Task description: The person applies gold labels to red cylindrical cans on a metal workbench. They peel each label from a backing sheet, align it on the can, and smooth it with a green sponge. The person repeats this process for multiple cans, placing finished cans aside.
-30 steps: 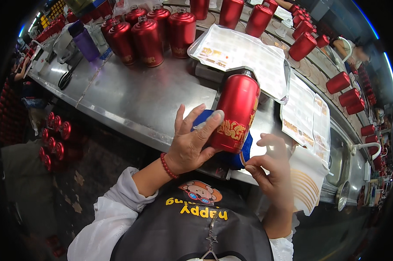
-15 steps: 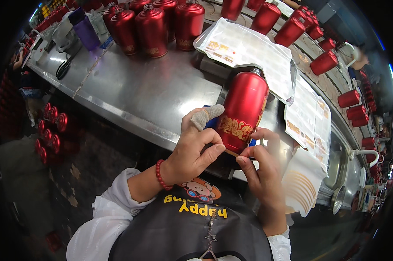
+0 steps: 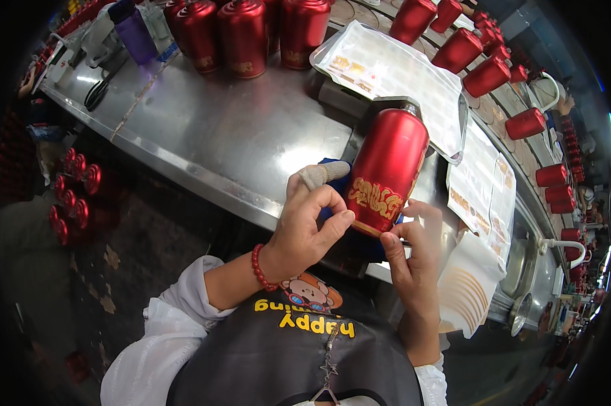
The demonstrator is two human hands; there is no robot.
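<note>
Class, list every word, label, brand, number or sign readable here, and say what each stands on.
Dark apron: yellow lettering, upside down in this view; wording not copied out here.
Nearest red bottle: ornate gold band; I cannot tell whether it holds characters.
White sheets: gold marks, too small to read.
Standing red bottles: gold marks, too small to read.

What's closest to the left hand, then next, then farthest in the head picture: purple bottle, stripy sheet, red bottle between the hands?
1. Red bottle: just right of the left hand.
2. Stripy sheet: farther right, past the right hand.
3. Purple bottle: far away, back left.
</note>
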